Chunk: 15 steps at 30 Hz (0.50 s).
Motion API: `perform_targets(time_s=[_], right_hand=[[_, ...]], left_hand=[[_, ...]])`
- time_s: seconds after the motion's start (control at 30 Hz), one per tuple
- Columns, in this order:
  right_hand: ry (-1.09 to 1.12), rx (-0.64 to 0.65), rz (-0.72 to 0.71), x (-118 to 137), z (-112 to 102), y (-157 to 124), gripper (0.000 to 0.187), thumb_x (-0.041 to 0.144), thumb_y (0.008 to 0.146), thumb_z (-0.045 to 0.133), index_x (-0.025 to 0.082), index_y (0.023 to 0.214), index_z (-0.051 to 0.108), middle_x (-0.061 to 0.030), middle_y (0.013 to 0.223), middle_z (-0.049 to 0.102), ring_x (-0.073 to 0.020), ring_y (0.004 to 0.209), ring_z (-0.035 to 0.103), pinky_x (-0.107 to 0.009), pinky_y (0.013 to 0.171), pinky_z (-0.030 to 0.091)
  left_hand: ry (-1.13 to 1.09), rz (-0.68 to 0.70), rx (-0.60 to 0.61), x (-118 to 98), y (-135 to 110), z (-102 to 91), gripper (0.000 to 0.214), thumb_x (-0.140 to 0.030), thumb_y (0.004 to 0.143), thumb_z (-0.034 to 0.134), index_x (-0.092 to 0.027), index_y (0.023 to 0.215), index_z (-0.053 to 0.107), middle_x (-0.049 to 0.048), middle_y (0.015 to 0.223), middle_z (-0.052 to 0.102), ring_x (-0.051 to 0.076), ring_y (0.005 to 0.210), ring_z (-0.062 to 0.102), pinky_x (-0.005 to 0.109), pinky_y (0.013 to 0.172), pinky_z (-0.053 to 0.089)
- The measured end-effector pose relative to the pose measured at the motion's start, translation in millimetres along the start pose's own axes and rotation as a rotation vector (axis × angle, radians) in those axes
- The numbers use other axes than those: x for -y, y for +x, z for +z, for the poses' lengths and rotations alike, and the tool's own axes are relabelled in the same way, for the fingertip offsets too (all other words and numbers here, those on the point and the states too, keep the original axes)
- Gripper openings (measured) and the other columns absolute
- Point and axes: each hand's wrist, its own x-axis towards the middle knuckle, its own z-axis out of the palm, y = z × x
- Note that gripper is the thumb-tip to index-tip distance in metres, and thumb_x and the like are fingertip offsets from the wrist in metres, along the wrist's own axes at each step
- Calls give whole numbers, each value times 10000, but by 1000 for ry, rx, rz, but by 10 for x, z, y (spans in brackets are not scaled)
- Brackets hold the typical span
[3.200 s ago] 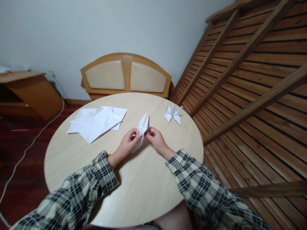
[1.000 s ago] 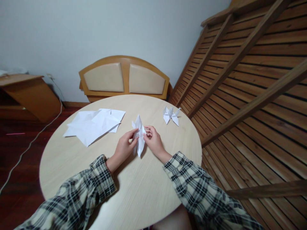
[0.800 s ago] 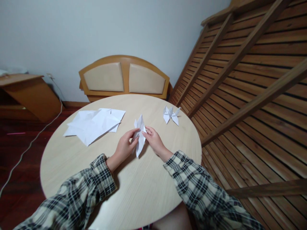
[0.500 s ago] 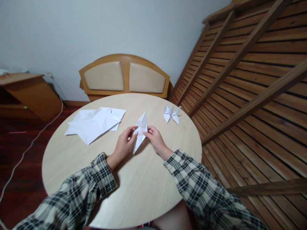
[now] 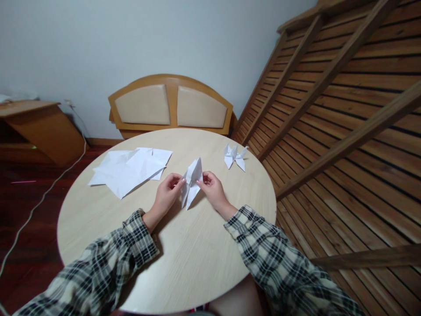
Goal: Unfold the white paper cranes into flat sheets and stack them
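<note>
The fingers (image 5: 173, 177) of the bare left hand (image 5: 166, 193) pinch one side of a small folded white paper piece with pointed flaps (image 5: 195, 172), the thumb on the face turned to the wearer. The bare right hand (image 5: 214, 191) grips the opposite side in the same way, thumb in front and the other fingers curled behind. Between the two hands, the piece is held with one point up and away and two narrow points spread downward, a crease running along its middle. It sits over the middle of a round, pale wood-grain desk (image 5: 184, 263); whether its lower tips touch the surface I cannot tell.

Both forearms, in black-and-cream plaid sleeves (image 5: 279, 259), reach in from the near edge. To the left of the hands, loose, creased white paper sheets (image 5: 128, 169) lie overlapping. Near the far right edge stand two small white folded-paper figures with pointed wings (image 5: 236, 157), close together.

Beyond the desk, an arched wooden headboard with two cream padded panels (image 5: 174, 101) stands before a pale wall (image 5: 164, 35). A slatted brown wooden frame (image 5: 329, 131) leans at the right; a pale cord (image 5: 42, 197) trails across the dark red floor (image 5: 19, 228) at the left.
</note>
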Motion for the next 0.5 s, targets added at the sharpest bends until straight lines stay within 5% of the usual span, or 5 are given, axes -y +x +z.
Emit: perform_targets(time_s=[0.27,0.4,0.5], right_hand=[[-440,-11,-569,218,-53,-57,232,33,823,572,248,878,640,-16,880,660,-193,872,610,-361,787,508],[-527,-2,-581,205,-63,-84,252,88,859,569,269,1023,630,-28,926,678,-209,883,618,-390,806,515],[-534,-27,-515,202,-56,-120,473,89,851,563,287,1280,538,-39,974,690,-224,907,619,-438,895,496]], left_hand=[[136,187,-11,-67,-31,-64,113,-163,776,598,-183,875,649,33,859,693,169,804,643,326,757,530],[277,335,-30,-75,-42,-105,149,-157,821,605,-189,956,659,52,926,715,189,850,650,357,778,523],[325,480,9,-106,-32,-140,143,-140,856,601,-212,963,662,47,960,729,200,898,655,381,812,513]])
